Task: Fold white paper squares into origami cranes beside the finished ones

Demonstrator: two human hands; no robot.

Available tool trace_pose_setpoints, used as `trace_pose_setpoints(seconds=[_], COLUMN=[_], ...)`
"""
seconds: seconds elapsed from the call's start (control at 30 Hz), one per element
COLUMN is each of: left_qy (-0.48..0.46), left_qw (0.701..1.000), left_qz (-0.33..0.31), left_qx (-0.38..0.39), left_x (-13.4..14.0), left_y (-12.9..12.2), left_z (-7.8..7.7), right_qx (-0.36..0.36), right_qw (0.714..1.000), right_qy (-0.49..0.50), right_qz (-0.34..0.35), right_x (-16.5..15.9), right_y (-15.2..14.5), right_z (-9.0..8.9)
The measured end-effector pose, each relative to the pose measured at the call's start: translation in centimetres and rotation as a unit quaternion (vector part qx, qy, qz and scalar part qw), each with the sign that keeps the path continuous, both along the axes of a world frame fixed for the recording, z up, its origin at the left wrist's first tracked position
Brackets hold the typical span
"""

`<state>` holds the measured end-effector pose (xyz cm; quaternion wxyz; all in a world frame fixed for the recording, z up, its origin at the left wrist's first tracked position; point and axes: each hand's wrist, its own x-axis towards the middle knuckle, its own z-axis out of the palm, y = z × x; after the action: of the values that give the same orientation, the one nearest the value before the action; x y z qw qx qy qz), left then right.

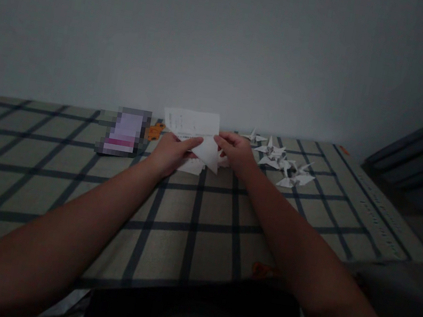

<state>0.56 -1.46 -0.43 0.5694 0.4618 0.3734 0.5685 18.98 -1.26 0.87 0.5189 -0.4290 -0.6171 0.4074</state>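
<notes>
A folded white paper piece is at the centre of the frame. The left hand grips its left side, thumb on top; the right hand pinches its upper right corner between thumb and fingers. Pointed, folded white paper figures lie right of centre on a dark-striped, pale checked cloth.

Single head-worn view, forward and down across the checked cloth
</notes>
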Motion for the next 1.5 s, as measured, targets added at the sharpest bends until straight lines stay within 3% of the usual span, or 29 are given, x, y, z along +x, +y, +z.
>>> trace_pose_setpoints(seconds=[0.2, 0.57, 1.07, 1.5], left_qy=[-0.001, -0.031, -0.047, -0.058], left_qw=[1.000, 0.999, 0.999, 0.993], left_qz=[0.005, -0.003, -0.002, 0.104], left_qx=[0.000, -0.008, -0.007, 0.025], left_x=[0.0, 0.1, -0.3, -0.8], left_y=[0.1, -0.2, 0.4, 0.7], left_z=[0.0, 0.3, 0.3, 0.7], right_qx=[0.029, 0.012, -0.019, -0.023], right_qw=[0.999, 1.000, 0.997, 0.996], right_qy=[-0.012, -0.011, 0.017, 0.006], right_qz=[0.003, -0.001, -0.069, -0.091], right_x=[0.1, 0.2, 0.3, 0.3], right_y=[0.0, 0.2, 0.5, 0.5], right_z=[-0.2, -0.1, 0.2, 0.5])
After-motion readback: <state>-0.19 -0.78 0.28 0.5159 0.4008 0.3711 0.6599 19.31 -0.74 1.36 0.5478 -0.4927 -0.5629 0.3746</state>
